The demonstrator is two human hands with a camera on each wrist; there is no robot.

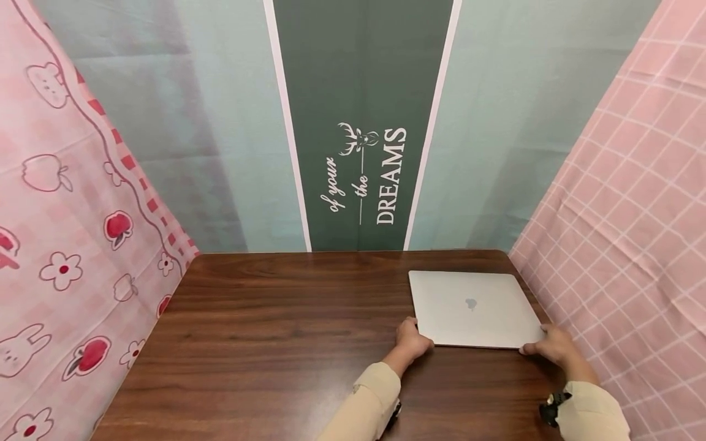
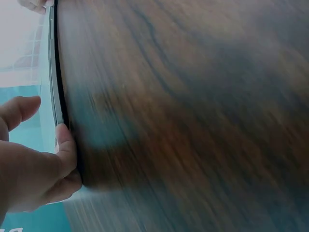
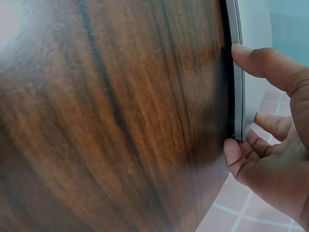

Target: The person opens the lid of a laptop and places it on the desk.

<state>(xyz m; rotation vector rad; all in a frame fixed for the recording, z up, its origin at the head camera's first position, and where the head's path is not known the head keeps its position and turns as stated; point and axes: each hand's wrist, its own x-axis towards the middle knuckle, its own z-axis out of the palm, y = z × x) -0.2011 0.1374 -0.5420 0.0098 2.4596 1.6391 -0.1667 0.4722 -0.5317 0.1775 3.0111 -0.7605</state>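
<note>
A silver laptop (image 1: 469, 309), lid closed and marked with an apple logo, is at the right side of the wooden table. My left hand (image 1: 412, 340) grips its near left corner, with the thumb (image 2: 65, 140) against the front edge. At the near right corner, my right hand (image 1: 553, 344) holds the laptop. The right wrist view shows that thumb (image 3: 256, 60) on the front edge and the other fingers around the corner, some partly hidden. A dark gap or shadow runs below the laptop's front edge (image 3: 236, 92); whether it is lifted I cannot tell.
The brown wooden table (image 1: 265, 343) extends far to the left of the laptop. A pink checked cloth (image 1: 623, 245) hangs close along the right side, a patterned pink cloth (image 1: 77, 245) on the left. Behind the table hangs a green curtain (image 1: 353, 73) with white lettering.
</note>
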